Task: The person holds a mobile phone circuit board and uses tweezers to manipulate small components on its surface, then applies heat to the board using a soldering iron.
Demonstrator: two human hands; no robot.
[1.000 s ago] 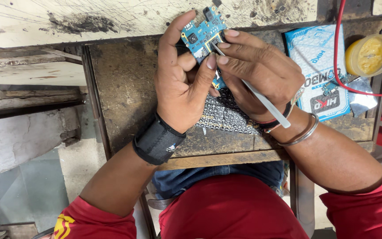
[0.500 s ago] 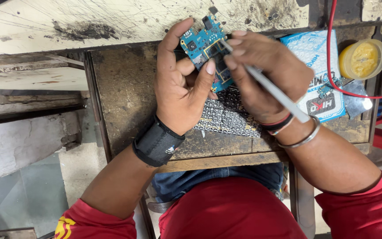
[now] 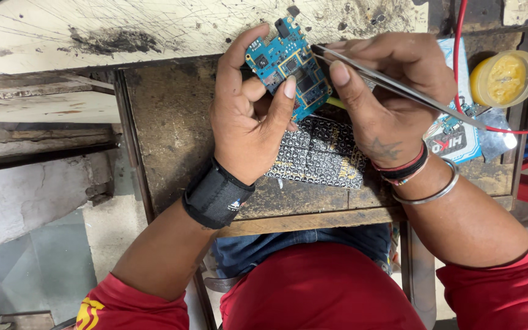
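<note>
In the upper middle of the frame the left hand [image 3: 245, 122] grips a small blue circuit board [image 3: 288, 67], fingers curled behind it and the thumb pressed across its lower face, so the board stands tilted above the tabletop [image 3: 172, 140]. The right hand [image 3: 392, 91] is closed in a pinch on a pair of metal tweezers [image 3: 398, 88], whose tips reach the board's right edge near a dark chip; whether the tips hold any part cannot be told.

Judged from this, the work on the board is under way, not finished: the board is bare, out of any casing, and no cover or screws show being refitted. The tweezers are at the board, so a small part is probably being picked at or placed, and reassembly is left.

Below the hands lies a patterned black-and-white pad [image 3: 319, 156]. At the right of the frame sit a blue and white packet [image 3: 459, 137], a round tub of yellow paste [image 3: 505, 76] and a red wire [image 3: 459, 49].
</note>
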